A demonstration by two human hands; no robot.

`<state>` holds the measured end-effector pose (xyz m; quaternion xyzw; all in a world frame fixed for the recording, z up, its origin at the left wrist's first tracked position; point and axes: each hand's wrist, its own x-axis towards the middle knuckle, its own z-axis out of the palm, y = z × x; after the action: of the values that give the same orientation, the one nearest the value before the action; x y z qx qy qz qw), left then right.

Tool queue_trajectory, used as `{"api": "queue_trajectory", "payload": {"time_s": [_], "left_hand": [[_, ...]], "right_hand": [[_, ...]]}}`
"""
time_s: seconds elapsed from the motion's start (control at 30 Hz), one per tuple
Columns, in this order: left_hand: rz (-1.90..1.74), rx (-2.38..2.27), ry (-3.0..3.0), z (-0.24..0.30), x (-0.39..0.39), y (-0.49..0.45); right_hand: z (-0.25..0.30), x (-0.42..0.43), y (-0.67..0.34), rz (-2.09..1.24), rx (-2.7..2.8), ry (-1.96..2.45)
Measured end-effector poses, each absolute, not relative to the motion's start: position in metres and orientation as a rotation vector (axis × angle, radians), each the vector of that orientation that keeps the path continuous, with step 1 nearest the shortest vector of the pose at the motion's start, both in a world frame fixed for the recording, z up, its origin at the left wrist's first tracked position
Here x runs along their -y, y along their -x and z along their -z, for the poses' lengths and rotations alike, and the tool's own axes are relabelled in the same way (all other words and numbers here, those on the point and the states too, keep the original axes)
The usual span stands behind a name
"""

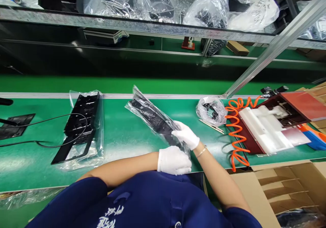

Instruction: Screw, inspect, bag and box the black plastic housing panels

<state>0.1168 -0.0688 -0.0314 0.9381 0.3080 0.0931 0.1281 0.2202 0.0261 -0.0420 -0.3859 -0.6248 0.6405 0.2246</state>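
Observation:
Both my hands wear white gloves. My right hand (186,135) is closed round the near end of a long black plastic part in a clear bag (150,116), which tilts up and away to the left over the green bench. My left hand (173,160) grips the bag's lower end just below the right hand, fingers curled. A second black plastic frame in a clear bag (81,126) lies flat on the bench to the left, with a black cable across it.
A small crumpled bag of black parts (211,110) lies right of centre. An orange coiled hose (235,129) and a red-and-white fixture (275,122) stand at the right. An open cardboard box with dividers (287,187) is near right. A black plate (15,126) lies far left.

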Motion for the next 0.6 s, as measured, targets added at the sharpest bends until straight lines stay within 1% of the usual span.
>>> {"api": "queue_trajectory", "payload": {"time_s": [0.07, 0.13, 0.27, 0.33, 0.43, 0.6], "left_hand": [[-0.344, -0.927, -2.644, 0.03, 0.067, -0.107], [-0.329, -0.99, -2.579, 0.03, 0.061, -0.099], [-0.237, -1.049, -2.551, 0.032, 0.045, -0.097], [-0.198, -1.04, -2.532, 0.032, 0.039, -0.103], [-0.086, -0.977, -2.516, 0.032, 0.034, -0.116], [0.007, -0.849, -2.471, 0.043, 0.031, -0.13]], "right_hand": [[0.032, -0.009, -0.247, -1.374, 1.891, 1.141], [0.028, 0.01, -0.281, -0.838, 2.052, 1.253], [0.031, 0.051, -0.358, 0.363, 2.139, 1.126], [0.031, 0.073, -0.395, 0.759, 2.123, 1.093], [0.03, 0.114, -0.442, 1.03, 2.086, 1.236], [0.044, 0.19, -0.493, 1.246, 1.78, 1.637]]}}
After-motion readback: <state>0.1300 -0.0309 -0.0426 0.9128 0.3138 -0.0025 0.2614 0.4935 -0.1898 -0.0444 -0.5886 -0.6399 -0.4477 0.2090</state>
